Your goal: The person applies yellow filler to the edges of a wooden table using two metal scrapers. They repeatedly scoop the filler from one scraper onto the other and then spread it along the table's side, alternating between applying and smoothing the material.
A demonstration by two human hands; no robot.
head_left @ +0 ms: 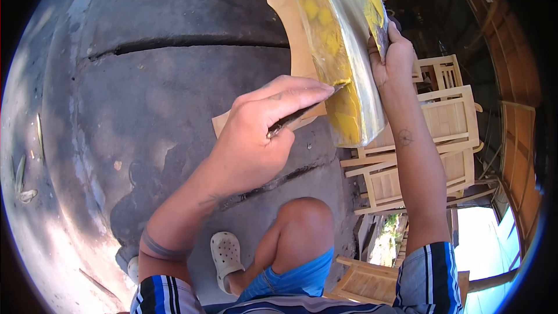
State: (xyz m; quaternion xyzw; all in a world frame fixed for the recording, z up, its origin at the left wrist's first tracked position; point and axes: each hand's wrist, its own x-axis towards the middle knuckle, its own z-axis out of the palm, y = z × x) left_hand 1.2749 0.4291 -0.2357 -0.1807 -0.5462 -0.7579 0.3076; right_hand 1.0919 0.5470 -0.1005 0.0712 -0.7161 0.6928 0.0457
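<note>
Nearest the camera, blue striped shorts (302,282) and a bare knee (303,221) are seen, with a white clog (225,254) on the concrete floor (145,93) just left of the leg. Above the knee, the left hand (258,136) is closed around a thin dark blade (296,116), which is pinched between thumb and forefinger. The tip of the blade is pressed against the curved wooden piece (340,40). This piece is held upright in the middle of the scene, running from above the knee away to the far edge. Its facing surface is smeared with yellow filler (344,117), thickest at the near end where the blade touches. The far right edge of the piece is gripped by the right hand (396,58), its fingers wrapped over the rim. Bare wooden chairs (447,122) are stacked to the right, behind the right forearm. A dark joint is cut across the floor on the far left.
</note>
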